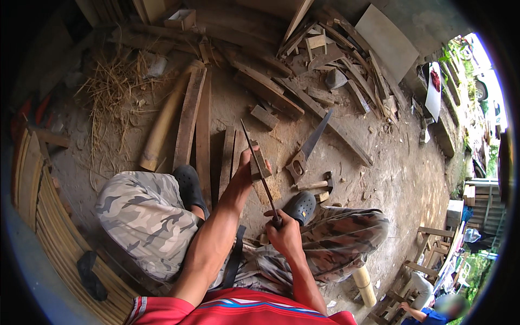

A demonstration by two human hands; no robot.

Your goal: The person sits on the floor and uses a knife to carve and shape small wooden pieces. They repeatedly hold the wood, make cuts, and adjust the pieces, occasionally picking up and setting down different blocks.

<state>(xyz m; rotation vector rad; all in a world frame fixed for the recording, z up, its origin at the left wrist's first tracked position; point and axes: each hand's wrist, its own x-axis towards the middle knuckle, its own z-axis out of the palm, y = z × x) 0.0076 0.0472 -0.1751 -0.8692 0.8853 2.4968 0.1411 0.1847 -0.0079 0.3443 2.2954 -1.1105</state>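
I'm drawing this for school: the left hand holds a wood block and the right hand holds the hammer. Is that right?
Not quite: the right hand holds a long, thin tool. The head view shows the hammer lying on the floor. The left hand does hold a wood block.

No lettering, number or sign readable anywhere in view. Nearest to a label: a tiny yellow mark (pixel 304 213) on the dark clog (pixel 297 205) on the right foot, too small to make out, and a red patch (pixel 435 81) on a pale sheet (pixel 433 102) near the bright opening at right, blurred, so cannot tell whether it is print or picture; the red shirt (pixel 244 312) shows white and blue stripes, no legible words.
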